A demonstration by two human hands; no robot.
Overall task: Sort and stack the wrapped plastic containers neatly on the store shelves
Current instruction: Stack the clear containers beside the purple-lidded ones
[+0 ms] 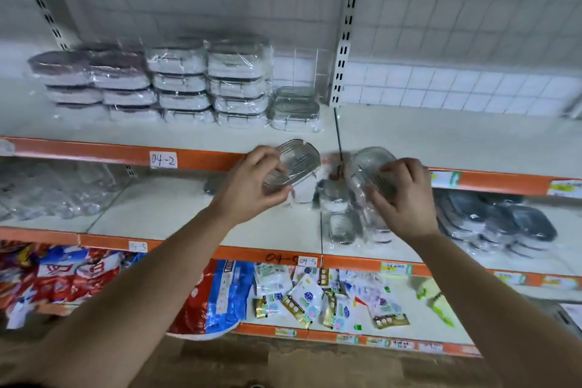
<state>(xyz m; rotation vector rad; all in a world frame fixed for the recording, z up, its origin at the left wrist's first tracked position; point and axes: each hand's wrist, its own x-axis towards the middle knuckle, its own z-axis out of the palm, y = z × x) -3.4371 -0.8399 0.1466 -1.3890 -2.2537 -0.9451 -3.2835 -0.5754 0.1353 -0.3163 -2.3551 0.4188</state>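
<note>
At the orange edge [195,159] of the upper shelf [441,135], left hand [248,187] grips a wrapped container [297,159], right hand [406,198] a second container [367,164]; bare shelf lies right of the stacks [189,82].

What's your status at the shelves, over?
Left hand grips one wrapped container, right hand grips a second container. Both at upper shelf edge, not yet stacked. Short stack just behind, path looks open.

The stacked containers [208,82] look like pale plastic under glossy, crinkled clear wrap. The left hand [252,186] grips a container [296,164] with a clear, ribbed, shiny lid. The shelf [441,132] surface is matt off-white, with a smooth orange edge strip [94,149] bearing paper labels [163,160].
</note>
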